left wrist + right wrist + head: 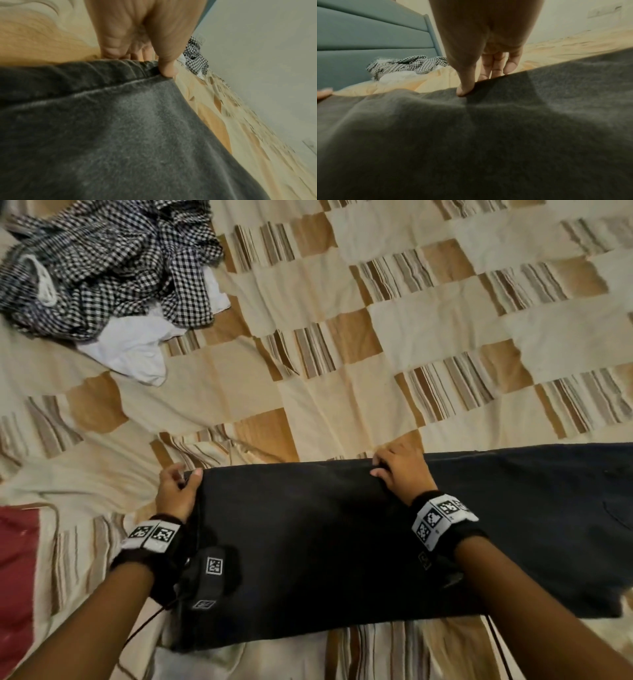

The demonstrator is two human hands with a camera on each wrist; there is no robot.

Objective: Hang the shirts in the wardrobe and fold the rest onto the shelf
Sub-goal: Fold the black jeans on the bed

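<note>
Your left hand [178,491] pinches the far left corner of the dark garment [342,542], thumb on top along the hemmed edge and the other fingers tucked under it, as the left wrist view shows. Your right hand [400,474] grips the same far edge further along, thumb pressed down on the cloth and fingers curled over and behind the fold (the right wrist view shows three of them past the edge). The garment lies flat across the near part of the bed, spread from your left hand out past the right border of the head view, with its near edge running just beyond your forearms. It rests on a patchwork bedspread [376,302] of cream, tan and striped squares. Well apart from it, at the far left of the bed, a black-and-white checked shirt [113,261] lies crumpled in a heap, partly over a white garment [133,347]. In the right wrist view that heap sits against a blue-grey padded headboard [368,31].
</note>
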